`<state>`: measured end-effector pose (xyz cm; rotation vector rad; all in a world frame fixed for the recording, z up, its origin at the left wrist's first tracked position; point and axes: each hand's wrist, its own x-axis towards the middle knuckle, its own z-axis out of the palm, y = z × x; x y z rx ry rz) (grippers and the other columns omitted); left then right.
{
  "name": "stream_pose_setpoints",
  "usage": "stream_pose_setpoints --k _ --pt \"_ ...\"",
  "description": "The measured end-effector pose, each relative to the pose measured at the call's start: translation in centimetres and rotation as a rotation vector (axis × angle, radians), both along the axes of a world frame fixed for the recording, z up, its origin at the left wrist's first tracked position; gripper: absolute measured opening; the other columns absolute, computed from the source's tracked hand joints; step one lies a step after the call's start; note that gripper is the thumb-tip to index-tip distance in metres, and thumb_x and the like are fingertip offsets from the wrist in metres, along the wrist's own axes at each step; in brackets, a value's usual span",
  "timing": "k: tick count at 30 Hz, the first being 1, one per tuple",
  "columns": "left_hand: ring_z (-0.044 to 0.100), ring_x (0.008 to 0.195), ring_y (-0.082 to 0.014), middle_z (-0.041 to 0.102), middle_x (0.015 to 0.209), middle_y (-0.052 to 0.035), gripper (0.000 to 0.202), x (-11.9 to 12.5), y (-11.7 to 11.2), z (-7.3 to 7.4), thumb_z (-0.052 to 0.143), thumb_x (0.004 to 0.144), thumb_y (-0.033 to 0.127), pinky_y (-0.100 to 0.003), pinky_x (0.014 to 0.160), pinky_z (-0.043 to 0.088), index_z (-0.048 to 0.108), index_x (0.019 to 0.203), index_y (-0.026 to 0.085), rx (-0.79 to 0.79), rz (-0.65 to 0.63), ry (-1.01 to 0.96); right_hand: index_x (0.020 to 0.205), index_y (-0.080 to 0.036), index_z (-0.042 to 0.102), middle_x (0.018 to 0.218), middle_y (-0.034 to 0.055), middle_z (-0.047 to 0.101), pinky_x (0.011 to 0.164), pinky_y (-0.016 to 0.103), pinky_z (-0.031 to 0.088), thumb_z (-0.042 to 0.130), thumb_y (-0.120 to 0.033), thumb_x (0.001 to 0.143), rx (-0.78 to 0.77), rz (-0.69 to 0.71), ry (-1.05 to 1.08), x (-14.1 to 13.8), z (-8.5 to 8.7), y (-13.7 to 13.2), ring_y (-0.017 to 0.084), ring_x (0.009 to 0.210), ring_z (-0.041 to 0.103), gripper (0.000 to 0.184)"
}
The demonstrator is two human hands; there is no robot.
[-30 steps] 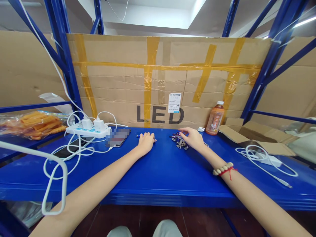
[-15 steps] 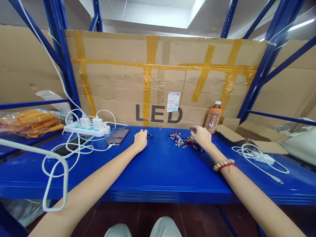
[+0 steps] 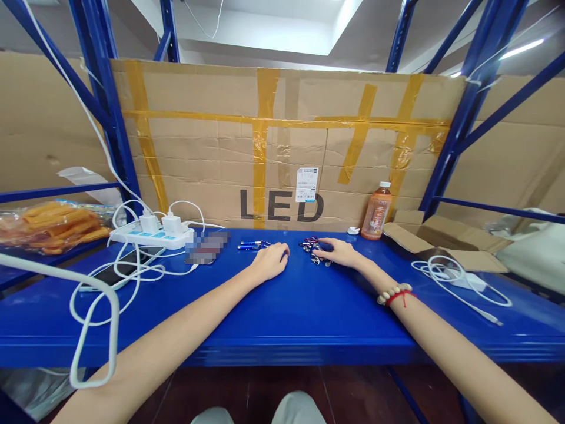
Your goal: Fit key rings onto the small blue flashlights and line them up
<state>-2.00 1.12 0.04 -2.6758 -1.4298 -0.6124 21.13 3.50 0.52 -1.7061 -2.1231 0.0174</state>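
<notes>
My right hand (image 3: 339,252) reaches in from the right over a small pile of shiny metal cylinders (image 3: 316,259), like mini flashlights, in blue, purple and silver. Its thumb and index finger are apart at the pile, and part of the pile is hidden beneath the hand. Left of it, my left hand (image 3: 271,262) rests low over the shelf with loosely bent fingers, no object showing in them. Just beyond its knuckles lie several slim blue cylinders (image 3: 251,246), side by side, partly covered by the hand.
On the left are a power strip (image 3: 152,237) with white chargers, two phones and tangled cables. An orange drink bottle (image 3: 376,212), an opened carton (image 3: 441,238) and a coiled white cable (image 3: 461,282) stand or lie right. A large cardboard sheet (image 3: 198,153) closes the back.
My left hand has moved right, off the blue cylinders, which now show on the shelf. My right hand has shifted left and down over the pile. A small white item by the bottle has come into view.
</notes>
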Motion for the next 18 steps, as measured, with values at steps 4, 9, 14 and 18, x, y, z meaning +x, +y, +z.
stream_pose_setpoints --k 4,9,14,18 --pt "0.058 0.082 -0.0189 0.062 0.087 -0.0035 0.02 0.1 0.0 0.1 0.037 0.079 0.018 -0.029 0.068 0.044 0.054 0.091 0.02 -0.023 -0.024 0.027 0.107 -0.028 0.062 0.11 0.0019 0.062 0.087 0.037 0.043 0.05 -0.057 0.073 -0.006 0.079 -0.008 -1.0 0.0 -0.1 0.025 0.105 0.055 0.047" --pt "0.059 0.083 -0.0195 0.063 0.089 -0.0036 0.021 0.1 0.2 0.1 0.037 0.08 0.02 -0.028 0.069 0.045 0.053 0.094 0.021 -0.044 -0.031 0.052 0.105 -0.025 0.063 0.11 0.0039 0.062 0.088 0.04 0.042 0.052 -0.054 0.072 0.001 0.066 0.02 -0.8 -0.2 0.2 0.026 0.105 0.054 0.045" --pt "0.059 0.087 -0.0207 0.063 0.095 -0.0046 0.02 0.1 0.3 -0.1 0.037 0.081 0.021 -0.03 0.073 0.045 0.052 0.093 0.021 -0.036 -0.039 0.052 0.111 -0.022 0.06 0.116 0.0057 0.058 0.093 0.039 0.041 0.059 -0.046 0.07 0.028 0.139 0.097 -0.6 -1.0 0.9 0.023 0.108 0.052 0.047" --pt "0.058 0.09 -0.0212 0.063 0.098 -0.0049 0.02 0.1 0.1 -0.2 0.036 0.081 0.022 -0.031 0.075 0.045 0.052 0.093 0.021 -0.028 -0.042 0.049 0.104 -0.021 0.064 0.105 0.0052 0.064 0.087 0.036 0.046 0.057 -0.042 0.073 0.015 0.195 0.162 -0.6 -1.4 1.3 0.022 0.098 0.058 0.038"
